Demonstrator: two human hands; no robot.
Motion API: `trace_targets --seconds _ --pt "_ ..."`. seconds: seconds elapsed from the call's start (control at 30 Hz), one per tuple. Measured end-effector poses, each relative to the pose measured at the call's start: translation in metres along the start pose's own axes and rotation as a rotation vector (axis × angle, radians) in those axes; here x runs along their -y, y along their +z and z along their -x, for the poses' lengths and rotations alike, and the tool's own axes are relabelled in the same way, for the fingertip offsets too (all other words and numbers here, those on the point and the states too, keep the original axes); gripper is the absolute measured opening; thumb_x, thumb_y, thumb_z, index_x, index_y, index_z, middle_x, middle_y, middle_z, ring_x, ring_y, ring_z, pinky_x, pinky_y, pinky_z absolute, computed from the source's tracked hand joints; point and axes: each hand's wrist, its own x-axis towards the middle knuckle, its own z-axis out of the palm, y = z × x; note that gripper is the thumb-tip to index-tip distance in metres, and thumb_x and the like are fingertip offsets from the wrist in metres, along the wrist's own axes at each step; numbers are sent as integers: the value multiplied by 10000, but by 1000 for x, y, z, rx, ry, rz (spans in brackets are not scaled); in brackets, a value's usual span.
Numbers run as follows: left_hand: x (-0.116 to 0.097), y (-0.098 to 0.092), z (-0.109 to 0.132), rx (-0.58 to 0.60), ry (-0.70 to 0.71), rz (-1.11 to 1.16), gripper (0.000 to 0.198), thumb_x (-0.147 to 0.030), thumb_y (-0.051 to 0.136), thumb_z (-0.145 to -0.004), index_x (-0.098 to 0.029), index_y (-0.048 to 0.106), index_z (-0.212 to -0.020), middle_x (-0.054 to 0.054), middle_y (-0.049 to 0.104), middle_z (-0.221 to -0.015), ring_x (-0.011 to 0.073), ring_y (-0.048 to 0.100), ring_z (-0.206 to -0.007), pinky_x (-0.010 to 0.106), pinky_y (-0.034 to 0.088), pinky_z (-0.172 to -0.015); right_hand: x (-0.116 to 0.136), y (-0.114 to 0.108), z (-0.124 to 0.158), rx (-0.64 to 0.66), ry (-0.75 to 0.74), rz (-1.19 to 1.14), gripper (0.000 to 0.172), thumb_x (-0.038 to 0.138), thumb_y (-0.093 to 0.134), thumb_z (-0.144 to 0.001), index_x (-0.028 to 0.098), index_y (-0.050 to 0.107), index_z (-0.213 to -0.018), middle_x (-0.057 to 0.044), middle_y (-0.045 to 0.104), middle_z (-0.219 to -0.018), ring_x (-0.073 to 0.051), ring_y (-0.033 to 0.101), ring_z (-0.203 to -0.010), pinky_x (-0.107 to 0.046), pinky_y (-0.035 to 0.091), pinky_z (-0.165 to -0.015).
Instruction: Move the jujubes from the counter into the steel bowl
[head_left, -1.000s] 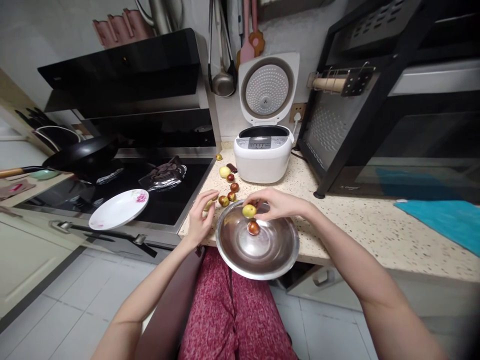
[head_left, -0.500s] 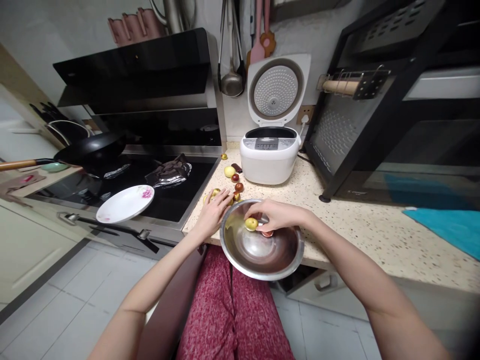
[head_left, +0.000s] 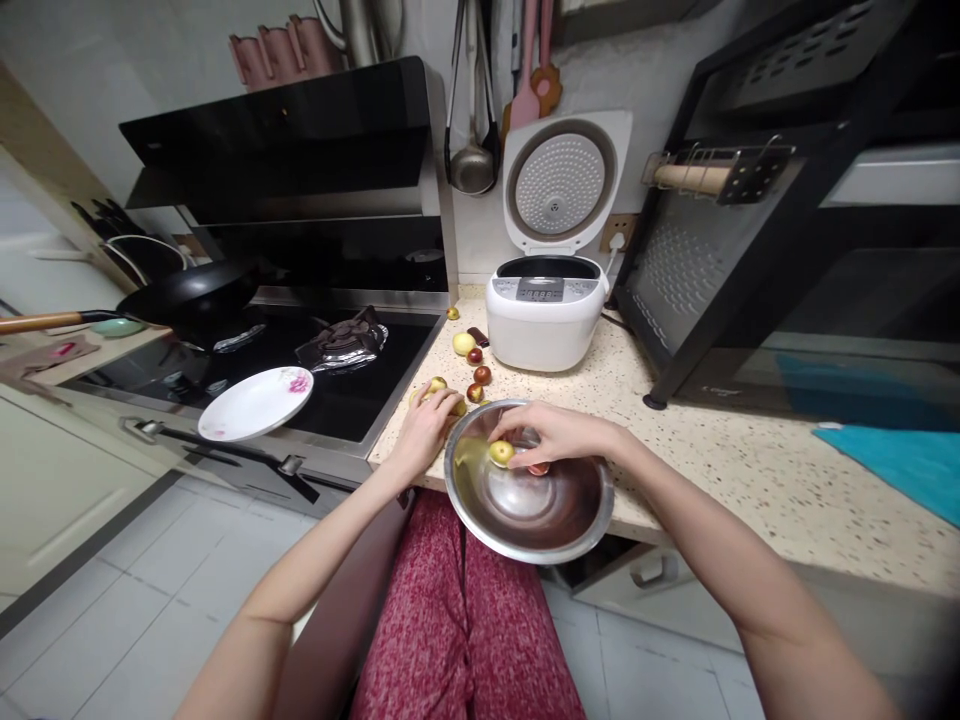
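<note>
My right hand (head_left: 547,430) reaches into a steel bowl (head_left: 529,552), thumb and fingers closed around a yellow-green jujube (head_left: 502,454). A reddish jujube (head_left: 538,468) shows just below that palm inside the bowl. The bowl overhangs the counter's front edge, above my lap. Left of the rim, my left hand (head_left: 424,430) rests on the counter with its fingers curled over green jujubes (head_left: 438,384), partly hiding them. Near its fingertips lie red-brown jujubes (head_left: 475,392), with more fruit, including a pale green jujube (head_left: 463,343), farther back.
A white rice cooker (head_left: 546,325) stands behind the bowl, its lid raised. To the left, a white plate (head_left: 255,405) sits at the front of the black stove (head_left: 405,350), and a wok (head_left: 191,290) is behind it. A black rack (head_left: 652,330) and blue cloth (head_left: 892,465) are on the right.
My left hand's fingers have drawn in and curled more over the jujubes, uncovering some red-brown ones. My right hand stays in the bowl with the green jujube. The view has shifted slightly.
</note>
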Motion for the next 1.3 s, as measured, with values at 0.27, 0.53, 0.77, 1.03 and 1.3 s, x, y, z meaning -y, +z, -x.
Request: trace_targets --seconds 0.27,0.53,0.77,1.03,1.3 --pt "-6 -6 5 -253 -17 192 345 -171 550 -1012 -194 578 -1356 127 663 -1292 255 619 -1251 485 501 -1132 -2 1 -3 -223 -77 -11 233 307 700 -954 172 755 -1136 -84 777 -1099 -206 717 -996 -341 527 -918" --pt "-38 -41 5 -453 89 338 398 -169 679 -962 -251 622 -1348 85 706 -1247 215 691 -1167 379 599 -1024 5 8 -5 -437 -159 -69 324 328 754 -925 190 720 -1216 -98 768 -1173 -218 724 -1071 -387 547 -971" --pt "-61 -52 5 -421 274 243 413 -149 708 -943 -261 641 -1335 83 736 -1184 194 730 -1056 334 628 -902 18 15 -6 -451 -174 -170 467 392 859 -815 197 717 -1215 -89 776 -1149 -220 740 -1034 -368 576 -931" --pt "-62 -54 2 -408 276 267 325 -171 704 -947 -269 695 -1257 62 759 -1110 183 739 -972 325 621 -841 20 18 -7 -457 -151 -151 370 384 823 -833 187 725 -1131 -66 781 -1068 -198 743 -937 -344 600 -857" --pt "-46 -42 6 -431 351 444 282 -370 593 -1025 -225 706 -1237 89 756 -1061 208 734 -981 361 616 -860 15 1 1 -313 -155 -173 390 202 751 -821 201 713 -1210 -67 748 -1165 -206 709 -1047 -333 587 -894"
